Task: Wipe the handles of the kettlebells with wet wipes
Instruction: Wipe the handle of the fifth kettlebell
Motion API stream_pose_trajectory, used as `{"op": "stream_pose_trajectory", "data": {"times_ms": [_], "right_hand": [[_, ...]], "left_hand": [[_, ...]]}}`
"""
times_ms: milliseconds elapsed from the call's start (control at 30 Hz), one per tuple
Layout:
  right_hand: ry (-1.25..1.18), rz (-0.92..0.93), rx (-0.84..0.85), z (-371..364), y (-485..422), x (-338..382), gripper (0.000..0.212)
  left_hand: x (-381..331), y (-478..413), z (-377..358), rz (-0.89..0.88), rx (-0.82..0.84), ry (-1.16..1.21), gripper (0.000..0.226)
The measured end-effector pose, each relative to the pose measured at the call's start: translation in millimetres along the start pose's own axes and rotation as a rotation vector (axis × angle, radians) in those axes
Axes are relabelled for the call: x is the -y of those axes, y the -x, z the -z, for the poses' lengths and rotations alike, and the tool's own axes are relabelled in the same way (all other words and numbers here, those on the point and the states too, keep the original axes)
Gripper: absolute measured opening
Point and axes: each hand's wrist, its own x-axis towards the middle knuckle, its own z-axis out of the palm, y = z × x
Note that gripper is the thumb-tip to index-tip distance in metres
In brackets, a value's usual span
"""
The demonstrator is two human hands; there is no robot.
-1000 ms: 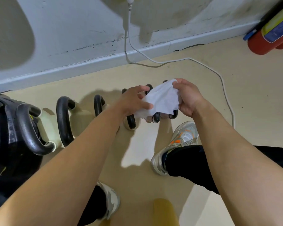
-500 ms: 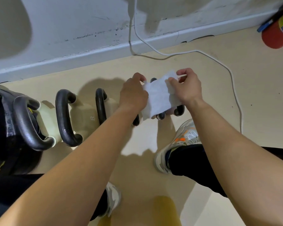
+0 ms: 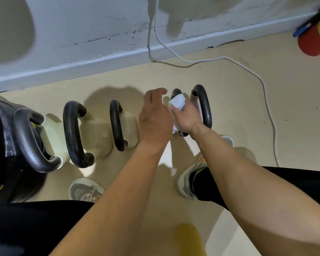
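Kettlebells: a row of them stands on the beige floor [image 3: 238, 111] along the wall, cream bodies with black loop handles; the row runs from 9 o'clock toward the centre of the view.
Wet wipe [image 3: 177, 102]: white, wrapped over the black handle [image 3: 176, 92] of the second kettlebell from the right end, just above centre, toward 12 o'clock.
Right hand [image 3: 186, 117]: clenched around that handle with the wipe under the fingers; a fold of the wipe sticks out above the knuckles and a scrap shows below the palm.
Left hand [image 3: 155, 115]: just beside the right hand at its 9 o'clock, fingers loosely curled and pointing toward the wall; whether it is gripping anything beneath it cannot be told.
End kettlebell handle [image 3: 204, 106]: bare, at 3 o'clock of the right hand, close against it.
Marked kettlebell [image 3: 98, 137]: cream body showing the number 8, at 9 o'clock of the hands.
Large black kettlebell [image 3: 11, 145]: at the far 9 o'clock edge.
White cable [image 3: 248, 71]: runs down the wall and curves across the floor from 12 to 3 o'clock.
Red cylinder [image 3: 314, 41]: at 2 o'clock, in the corner.
Shoes: left shoe [image 3: 85, 189] at 7 o'clock of the hands and right shoe [image 3: 187, 180] at 5 o'clock.
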Motion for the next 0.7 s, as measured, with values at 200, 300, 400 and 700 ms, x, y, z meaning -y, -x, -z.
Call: {"op": "stream_pose_trajectory", "data": {"times_ms": [200,300,400,700], "right_hand": [[-0.303,-0.250,0.128,10,-37,18,0.070],[-0.163,-0.174,0.007,-1,-46,18,0.047],[0.042,0.002,-0.193,-16,-34,-8,0.049],[-0.066,-0.103,0.041,-4,-51,-7,0.048]], "left_hand": [[8,16,-14,0.212,0.005,0.188,0.037],[8,17,-19,0.279,-0.023,0.218,0.028],[6,8,-21,0.389,-0.063,0.306,0.027],[-1,-5,-31,0.602,0.064,0.508,0.027]]}}
